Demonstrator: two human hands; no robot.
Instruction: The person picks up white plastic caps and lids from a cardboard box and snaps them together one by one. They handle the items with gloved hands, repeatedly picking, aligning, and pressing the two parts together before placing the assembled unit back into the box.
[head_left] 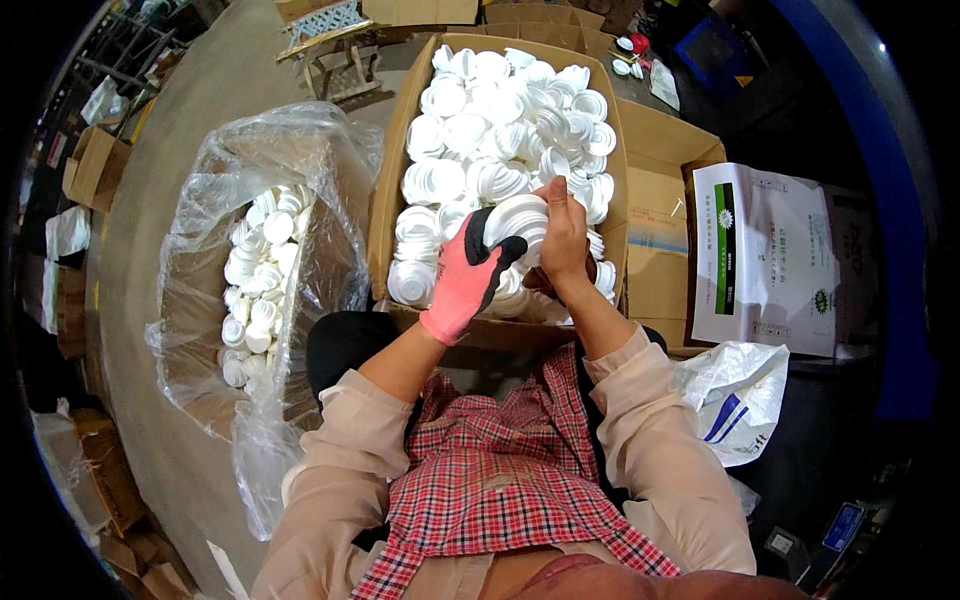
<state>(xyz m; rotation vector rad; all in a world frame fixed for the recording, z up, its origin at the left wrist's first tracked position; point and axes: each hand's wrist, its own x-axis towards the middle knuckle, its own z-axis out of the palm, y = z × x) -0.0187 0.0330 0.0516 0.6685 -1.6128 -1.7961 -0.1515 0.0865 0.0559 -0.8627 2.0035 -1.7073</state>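
Observation:
My left hand (470, 270) wears a pink glove with black fingertips and is closed around a round white ridged plastic part (516, 226). On its other side my bare right hand (566, 240) grips the same part, its thumb pointing up along the edge. The curled fingers of that hand are mostly hidden beneath, so I cannot tell if they hold anything else. Both hands are over the near side of a large open cardboard box (385, 215), heaped with many similar white ridged parts (465, 130).
Left of the box stands another carton lined with clear plastic (335, 140), holding more white parts (262, 270). At the right are a printed white carton (765, 260) and a crumpled white bag (740, 400). A small wooden stand (340, 72) is on the floor beyond.

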